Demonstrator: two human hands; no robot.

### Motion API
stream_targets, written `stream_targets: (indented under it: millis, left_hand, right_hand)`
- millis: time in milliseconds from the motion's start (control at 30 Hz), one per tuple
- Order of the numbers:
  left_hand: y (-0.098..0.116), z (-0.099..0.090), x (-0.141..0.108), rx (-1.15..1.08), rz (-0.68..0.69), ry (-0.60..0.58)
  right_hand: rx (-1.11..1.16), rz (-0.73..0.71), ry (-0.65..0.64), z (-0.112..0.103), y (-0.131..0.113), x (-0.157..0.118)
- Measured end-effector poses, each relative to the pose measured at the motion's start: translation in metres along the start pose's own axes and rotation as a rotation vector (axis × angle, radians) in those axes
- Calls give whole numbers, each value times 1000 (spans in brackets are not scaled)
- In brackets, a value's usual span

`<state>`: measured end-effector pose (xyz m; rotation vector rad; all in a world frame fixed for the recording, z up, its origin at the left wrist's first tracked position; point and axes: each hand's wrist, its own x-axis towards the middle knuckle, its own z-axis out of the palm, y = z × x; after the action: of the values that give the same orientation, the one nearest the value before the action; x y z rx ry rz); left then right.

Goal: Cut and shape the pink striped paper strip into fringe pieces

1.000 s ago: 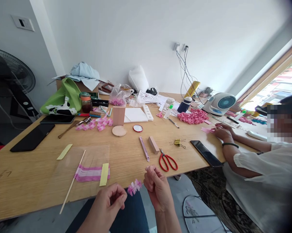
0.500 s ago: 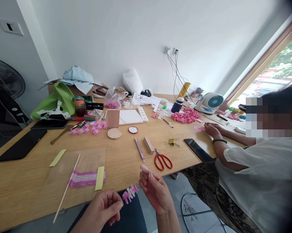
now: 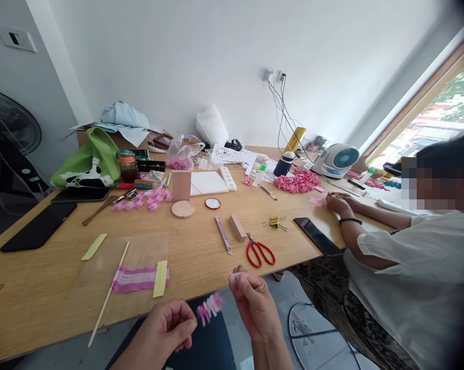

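My left hand (image 3: pixel 172 326) is closed in a pinch at the table's front edge, above my lap. From its fingertips a small pink-and-white fringed flower spray (image 3: pixel 209 307) sticks out to the right, slightly blurred; its thin stem runs into the pinch. Just right of the spray, my right hand (image 3: pixel 253 303) is raised with thumb and fingers pressed together. Something pale shows at those fingertips, too small to name. On the table to the left lie pink-and-white strips (image 3: pixel 135 279) on a clear sheet, with a yellow tape piece (image 3: pixel 160 278) across one end and a thin wooden stick (image 3: pixel 109 293) along the other.
Red-handled scissors (image 3: pixel 260 252), a wooden block (image 3: pixel 238 228) and a pink craft knife (image 3: pixel 223 235) lie beyond my right hand. A phone (image 3: pixel 317 236) lies near a co-worker's hands (image 3: pixel 340 203). Pink flowers (image 3: pixel 298 181), a round wooden disc (image 3: pixel 183 208) and a bottle (image 3: pixel 259 176) stand farther back.
My right hand's fingers have curled in, its index finger now bent against the thumb. The flower spray has shifted slightly in my left hand's pinch. The whole view has moved a little.
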<state>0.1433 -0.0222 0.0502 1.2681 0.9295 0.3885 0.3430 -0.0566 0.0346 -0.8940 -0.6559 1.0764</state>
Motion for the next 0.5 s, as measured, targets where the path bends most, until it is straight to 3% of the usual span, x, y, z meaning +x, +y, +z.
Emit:
stream_targets:
  millis: [200,333,433,500]
  left_hand:
    - [-4,4,-3,211,128,66]
    - [-14,5,-2,537,458,240]
    - [-17,6,-1,694,724,358]
    - [-15,6,-2,700,759,367]
  right_hand:
    - [-98,3,196,7,-1,0]
    - [-400,-73,377,4,-2,-1]
    - [-474,-85,393,1,-3,-3]
    - [-442,-76,371,-1,-3,-3]
